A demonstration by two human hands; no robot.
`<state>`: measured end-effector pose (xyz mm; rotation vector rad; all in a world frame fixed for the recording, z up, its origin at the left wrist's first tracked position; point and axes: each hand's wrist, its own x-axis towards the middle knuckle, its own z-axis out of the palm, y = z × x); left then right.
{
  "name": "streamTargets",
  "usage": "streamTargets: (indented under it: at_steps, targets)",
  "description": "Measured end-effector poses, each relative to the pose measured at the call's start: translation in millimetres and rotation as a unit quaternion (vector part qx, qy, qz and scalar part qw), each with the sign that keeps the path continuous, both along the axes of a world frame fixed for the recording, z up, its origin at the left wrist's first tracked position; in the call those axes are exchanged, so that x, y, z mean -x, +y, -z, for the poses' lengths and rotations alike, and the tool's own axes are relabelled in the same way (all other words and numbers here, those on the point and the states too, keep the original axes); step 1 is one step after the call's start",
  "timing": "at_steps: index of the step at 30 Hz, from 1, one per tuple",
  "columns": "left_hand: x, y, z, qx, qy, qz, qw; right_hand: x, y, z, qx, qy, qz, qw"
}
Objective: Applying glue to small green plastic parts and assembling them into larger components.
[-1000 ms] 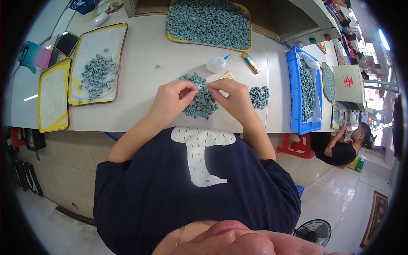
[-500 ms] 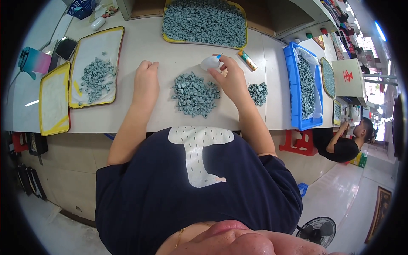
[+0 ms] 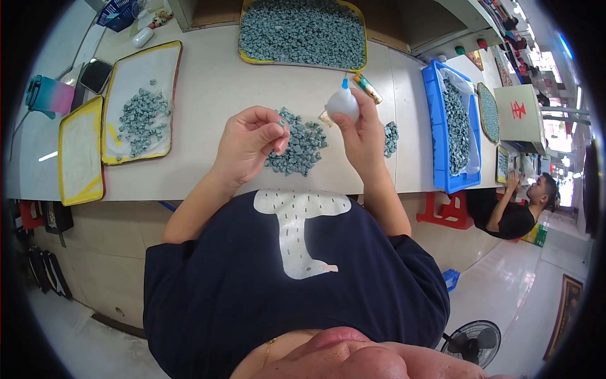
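Note:
My left hand (image 3: 252, 139) is raised over the left side of a pile of small grey-green pieces (image 3: 297, 151). Thumb and forefinger pinch one small grey-green piece (image 3: 282, 123). My right hand (image 3: 363, 129) is wrapped round a round white squeeze bottle (image 3: 342, 104), whose blue tip (image 3: 345, 83) points away from me. Beside the bottle lies a small beige object (image 3: 326, 118), partly hidden. A smaller heap of the same pieces (image 3: 391, 139) sits right of my right wrist.
A yellow-rimmed tray full of pieces (image 3: 303, 63) stands at the back. On the left are a tray with scattered pieces (image 3: 167, 69) and a yellow-edged tray (image 3: 79, 151). A blue bin (image 3: 439, 126) stands right; a printed tube (image 3: 369, 90) lies nearer. Another person (image 3: 505, 208) sits far right.
My right hand has lifted the squeeze bottle and turned it, moving right and nearer. My left hand has come right, from a closed fist on the table to a pinch on a piece.

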<state>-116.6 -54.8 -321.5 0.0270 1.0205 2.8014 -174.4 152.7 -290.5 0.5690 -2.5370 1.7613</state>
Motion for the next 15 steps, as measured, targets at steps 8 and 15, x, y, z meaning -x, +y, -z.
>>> streamTargets:
  at_steps: [8, 15]
  targets:
    - [9, 3, 11, -0.071, -0.055, -0.016, 0.996, 4, -2, -19, -0.16, 0.186, -0.007, 0.969]
    - [9, -10, 26, -0.097, -0.014, -0.021, 0.995, 3, -19, -24, -0.287, 0.31, -0.013, 0.906]
